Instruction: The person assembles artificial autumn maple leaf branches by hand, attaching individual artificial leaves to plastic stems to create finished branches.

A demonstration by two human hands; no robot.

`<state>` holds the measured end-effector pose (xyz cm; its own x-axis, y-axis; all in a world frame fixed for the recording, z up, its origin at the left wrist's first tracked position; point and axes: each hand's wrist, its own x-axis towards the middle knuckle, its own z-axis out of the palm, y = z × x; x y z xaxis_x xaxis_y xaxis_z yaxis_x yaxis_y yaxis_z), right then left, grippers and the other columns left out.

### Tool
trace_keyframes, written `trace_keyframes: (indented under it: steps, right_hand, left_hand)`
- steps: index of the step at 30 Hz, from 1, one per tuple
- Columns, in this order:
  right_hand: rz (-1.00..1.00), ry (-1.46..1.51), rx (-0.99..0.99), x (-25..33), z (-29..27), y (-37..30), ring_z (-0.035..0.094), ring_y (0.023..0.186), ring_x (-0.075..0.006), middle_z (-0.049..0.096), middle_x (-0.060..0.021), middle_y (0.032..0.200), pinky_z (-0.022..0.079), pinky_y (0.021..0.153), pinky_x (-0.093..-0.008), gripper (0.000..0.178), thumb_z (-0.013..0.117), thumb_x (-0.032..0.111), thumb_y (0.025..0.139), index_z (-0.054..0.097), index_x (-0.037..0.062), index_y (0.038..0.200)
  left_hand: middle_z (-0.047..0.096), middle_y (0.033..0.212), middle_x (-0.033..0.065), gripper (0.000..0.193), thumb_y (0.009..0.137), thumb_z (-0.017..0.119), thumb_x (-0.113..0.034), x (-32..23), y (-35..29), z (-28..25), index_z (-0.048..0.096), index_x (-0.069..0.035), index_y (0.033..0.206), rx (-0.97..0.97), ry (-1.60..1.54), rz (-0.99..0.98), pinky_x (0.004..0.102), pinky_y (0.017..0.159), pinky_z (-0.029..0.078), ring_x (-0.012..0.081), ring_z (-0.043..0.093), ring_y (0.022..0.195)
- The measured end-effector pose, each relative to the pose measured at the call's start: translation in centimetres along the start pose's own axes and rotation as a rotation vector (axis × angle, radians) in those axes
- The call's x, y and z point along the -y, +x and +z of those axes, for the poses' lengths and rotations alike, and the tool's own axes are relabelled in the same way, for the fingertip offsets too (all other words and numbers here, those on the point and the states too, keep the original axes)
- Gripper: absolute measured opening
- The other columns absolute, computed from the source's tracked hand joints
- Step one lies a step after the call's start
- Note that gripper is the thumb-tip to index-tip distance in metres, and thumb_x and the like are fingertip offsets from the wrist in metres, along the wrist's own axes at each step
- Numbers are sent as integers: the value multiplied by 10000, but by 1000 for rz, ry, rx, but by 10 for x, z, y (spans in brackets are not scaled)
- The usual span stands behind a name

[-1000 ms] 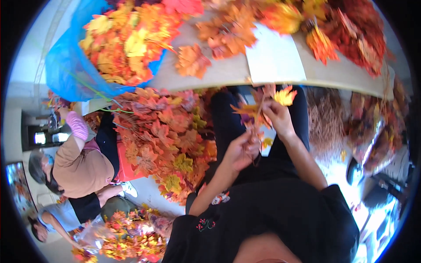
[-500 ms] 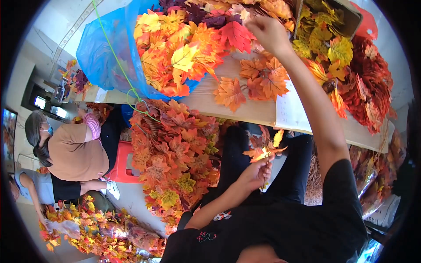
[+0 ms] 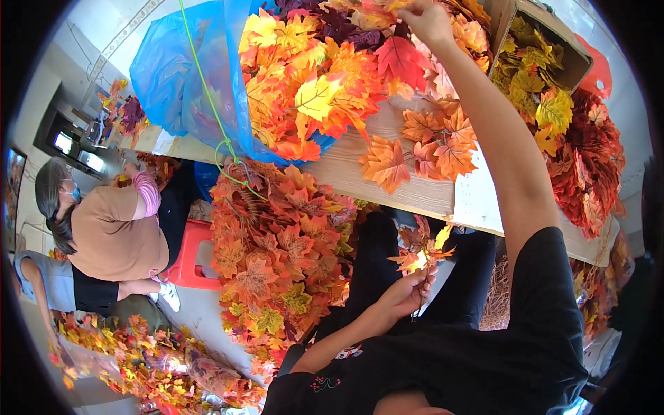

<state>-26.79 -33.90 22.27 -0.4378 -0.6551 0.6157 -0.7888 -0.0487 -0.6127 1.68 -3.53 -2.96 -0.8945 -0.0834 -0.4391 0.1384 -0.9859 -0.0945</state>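
Note:
Over my lap my left hand [image 3: 409, 292] is closed around the thin stem of an artificial maple leaf spray [image 3: 418, 259], whose orange and yellow leaves spread above my fingers. My right arm reaches across the table to its far side. There my right hand [image 3: 427, 22] has its fingers pinched at an orange artificial leaf [image 3: 379, 15] in the far pile. Just nearer than that hand lies a red leaf [image 3: 401, 62]. Several orange-brown leaves [image 3: 384, 164] rest on the wooden table [image 3: 408, 198] by its front edge.
A blue plastic bag [image 3: 187, 76] holds yellow-orange leaves. Green-yellow leaves fill a cardboard box [image 3: 581, 59], with dark red leaves [image 3: 588, 173] beside it. A large leaf bundle [image 3: 277, 256] hangs left of my legs. Paper [image 3: 477, 194] lies under my right arm. Two other people sit at left.
My right hand has reached a little farther over the pile, and an orange leaf now shows at its fingers. My left hand still holds the spray. The whole view has shifted slightly.

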Motion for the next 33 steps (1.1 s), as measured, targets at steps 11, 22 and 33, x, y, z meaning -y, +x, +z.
trace_keyframes:
  steps: [11,22,33]
  right_hand:
    - [-347,49,-310,81,-79,-43,549,564,-222,594,-171,657,436,549,-334,188,599,156,806,619,-17,877]
    - [168,-71,520,51,-207,-348,526,626,-237,535,-106,649,418,576,-319,61,636,56,728,618,23,776]
    - [258,173,308,15,-160,-450,546,658,-227,581,-98,703,439,577,-305,91,662,29,713,635,1,795]
  left_hand:
    - [542,775,21,132,887,526,-157,12,-1,-2,539,-41,948,21,125,200,178,497,391,69,493,597]
    - [634,760,69,122,855,576,-154,-5,-11,29,567,-32,847,-398,802,768,188,497,407,67,528,553]
    - [596,755,28,141,867,573,-144,31,10,48,562,-5,889,-325,903,693,180,505,426,59,538,617]
